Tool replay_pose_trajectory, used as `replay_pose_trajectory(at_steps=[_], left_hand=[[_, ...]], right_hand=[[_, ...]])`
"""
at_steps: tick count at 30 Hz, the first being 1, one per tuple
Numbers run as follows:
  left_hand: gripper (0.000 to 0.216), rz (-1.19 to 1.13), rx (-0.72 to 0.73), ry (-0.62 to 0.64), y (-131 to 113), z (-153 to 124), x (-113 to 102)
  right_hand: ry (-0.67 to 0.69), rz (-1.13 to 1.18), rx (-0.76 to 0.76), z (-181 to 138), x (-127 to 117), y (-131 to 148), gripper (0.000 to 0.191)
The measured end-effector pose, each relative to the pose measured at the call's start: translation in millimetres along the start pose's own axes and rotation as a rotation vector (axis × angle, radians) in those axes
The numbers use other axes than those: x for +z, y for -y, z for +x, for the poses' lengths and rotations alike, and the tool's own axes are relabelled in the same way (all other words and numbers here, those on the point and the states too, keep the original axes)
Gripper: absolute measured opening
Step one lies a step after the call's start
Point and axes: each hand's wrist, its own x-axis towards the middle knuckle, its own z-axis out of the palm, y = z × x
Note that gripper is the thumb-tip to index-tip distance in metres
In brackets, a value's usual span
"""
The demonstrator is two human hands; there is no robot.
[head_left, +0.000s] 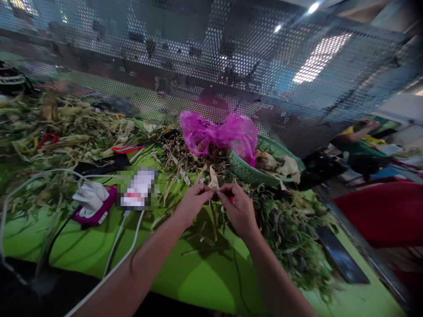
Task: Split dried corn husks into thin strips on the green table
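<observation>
Left hand and right hand pinch a dry strip above the worktop.
Their fingertips hide its lower end; the rest rises just beyond them. Toward the worktop's far edge, a green basket holds pale husks, partly covered by a pink bag, contents hard to make out.

This looks like a market stall or a shared workplace. A grey metal wall full of little holes stands behind a bright green flat table with heaps of leafy green plants. Another person is off to the right.
</observation>
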Motion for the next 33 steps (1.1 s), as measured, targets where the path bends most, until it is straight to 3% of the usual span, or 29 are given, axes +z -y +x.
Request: replay_pose_trajectory(at_steps=[5,10,14,20,27,33], left_hand=[[0.011,-0.089,-0.065,-0.055,0.7,0.0,-0.3],[0.008,-0.151,-0.063,0.008,2.3,-1.3,-3.1],[0.007,-0.231,-0.081,0.052,6.2,-0.6,-5.4],[0.014,-0.211,-0.088,0.045,7.6,0.1,-4.5],[0.009,-0.230,-0.094,0.033,6.8,0.9,-4.5],[0.008,-0.259,-0.090,0.012,8.8,1.4,-4.2]], right_hand=[[-0.019,0.031,-0.134,1.3,-1.8,3.2,0.011],[-0.012,-0.017,-0.196,1.7,-2.0,4.9,0.011],[0.017,-0.037,-0.194,1.4,-2.3,3.6,0.008],[0.054,-0.044,-0.194,1.7,-2.0,3.5,0.007],[0.057,-0.082,-0.178,2.3,-3.1,3.0,0.004],[0.044,-0.073,-0.076,1.2,-0.5,-0.2,0.006]])
